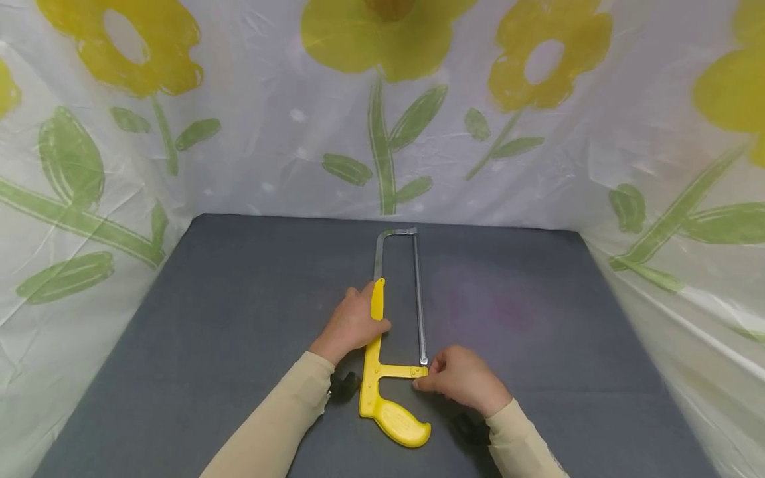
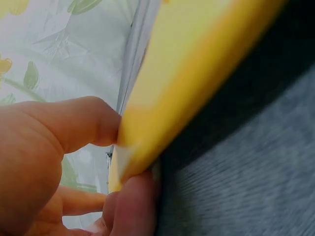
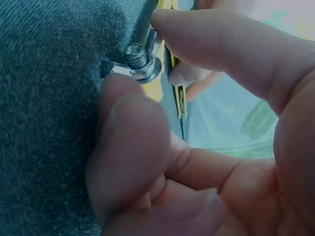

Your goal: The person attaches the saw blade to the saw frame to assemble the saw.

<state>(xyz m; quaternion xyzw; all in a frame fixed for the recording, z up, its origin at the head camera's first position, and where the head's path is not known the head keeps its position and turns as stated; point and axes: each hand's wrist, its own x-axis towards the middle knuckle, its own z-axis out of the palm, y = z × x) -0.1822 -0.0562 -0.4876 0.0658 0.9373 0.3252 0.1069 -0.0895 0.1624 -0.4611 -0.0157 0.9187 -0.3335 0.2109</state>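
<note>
Left grip point(image 1: 352, 320) holding the saw point(image 1: 370, 362), right grip point(image 1: 463, 377) pinching its wing nut point(image 3: 146, 73).
The step in hand appears to be turning the wing nut on its bolt point(image 3: 136, 54); to do it well, hold the saw firm on the left, turn in short strokes with pressure on both wings, and check that the blade point(image 1: 420, 299) sits straight and untwisted. The saw is at the centre of the head view, on or just above the worktop point(image 1: 251, 285), handle point(image 1: 400, 423) towards bottom centre. The left grip is nearly closed, thumb and fingers on opposite sides of the saw; the right is only slightly parted, thumb and a finger at the wings. Which way it turns, I cannot tell.
</note>
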